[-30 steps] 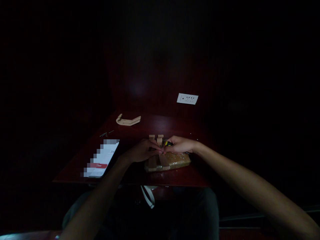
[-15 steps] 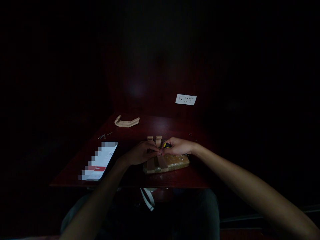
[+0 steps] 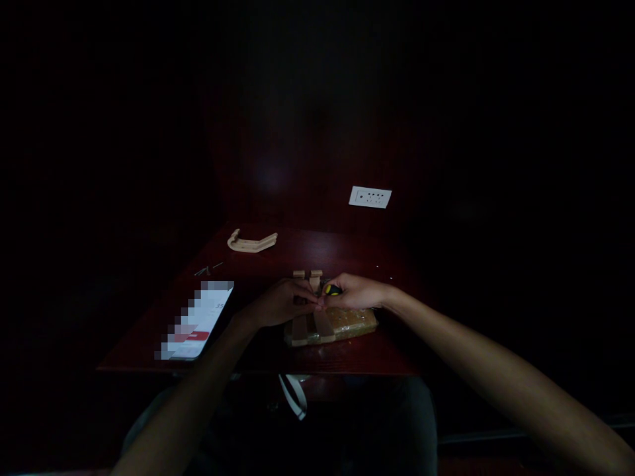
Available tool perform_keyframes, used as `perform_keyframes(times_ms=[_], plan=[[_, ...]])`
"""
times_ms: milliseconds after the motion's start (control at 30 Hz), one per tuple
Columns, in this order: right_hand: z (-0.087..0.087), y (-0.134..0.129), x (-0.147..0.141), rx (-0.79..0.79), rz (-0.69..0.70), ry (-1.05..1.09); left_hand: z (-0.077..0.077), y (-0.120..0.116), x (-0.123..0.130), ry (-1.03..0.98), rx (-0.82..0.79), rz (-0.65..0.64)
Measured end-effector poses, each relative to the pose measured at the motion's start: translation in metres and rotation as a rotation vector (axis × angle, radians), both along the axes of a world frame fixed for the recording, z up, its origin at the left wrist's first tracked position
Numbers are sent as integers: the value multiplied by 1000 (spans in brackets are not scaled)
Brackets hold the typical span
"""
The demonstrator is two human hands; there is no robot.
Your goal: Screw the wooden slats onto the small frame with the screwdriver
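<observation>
My right hand [image 3: 358, 292] is closed round a screwdriver [image 3: 333, 289] with a black-and-yellow handle; its shaft is hidden by my fingers. From the other side my left hand [image 3: 286, 303] reaches in, thumb and fingers pinched close to my right fingertips. Whatever it pinches is too small and too covered to make out. Both hands are over a light wooden piece [image 3: 324, 326] with two strips, whose blocky far ends show beyond my fingers. Beneath it lies a brownish block [image 3: 353, 322] wrapped in shiny clear plastic.
A curved wooden piece [image 3: 252, 245] lies at the back left of the dark red table [image 3: 163, 317]. Several thin screws or nails [image 3: 207, 270] are scattered nearby. A lit phone [image 3: 201, 324] rests at the left, and a white socket plate [image 3: 370, 197] is on the wall behind.
Both hands keep nearly the same pose at the wooden piece. The yellow patch on the screwdriver's handle looks slightly shifted. A number on the phone screen has changed.
</observation>
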State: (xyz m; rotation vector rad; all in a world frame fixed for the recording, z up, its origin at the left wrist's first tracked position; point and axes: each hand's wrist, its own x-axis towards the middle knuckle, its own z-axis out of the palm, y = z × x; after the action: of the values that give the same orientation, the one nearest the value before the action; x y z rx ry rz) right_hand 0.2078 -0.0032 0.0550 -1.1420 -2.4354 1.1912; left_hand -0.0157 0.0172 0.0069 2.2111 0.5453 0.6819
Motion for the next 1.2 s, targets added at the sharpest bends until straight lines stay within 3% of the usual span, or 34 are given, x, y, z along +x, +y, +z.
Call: perform_keyframes(times_ms=[667, 933, 1200], plan=[[-4, 2, 0, 28, 33, 27, -6, 1, 0, -42, 49, -28], [-3, 0, -6, -35, -3, 77, -6, 2, 0, -30, 66, -31], [0, 2, -6, -43, 8, 8, -8, 2, 0, -53, 24, -48]])
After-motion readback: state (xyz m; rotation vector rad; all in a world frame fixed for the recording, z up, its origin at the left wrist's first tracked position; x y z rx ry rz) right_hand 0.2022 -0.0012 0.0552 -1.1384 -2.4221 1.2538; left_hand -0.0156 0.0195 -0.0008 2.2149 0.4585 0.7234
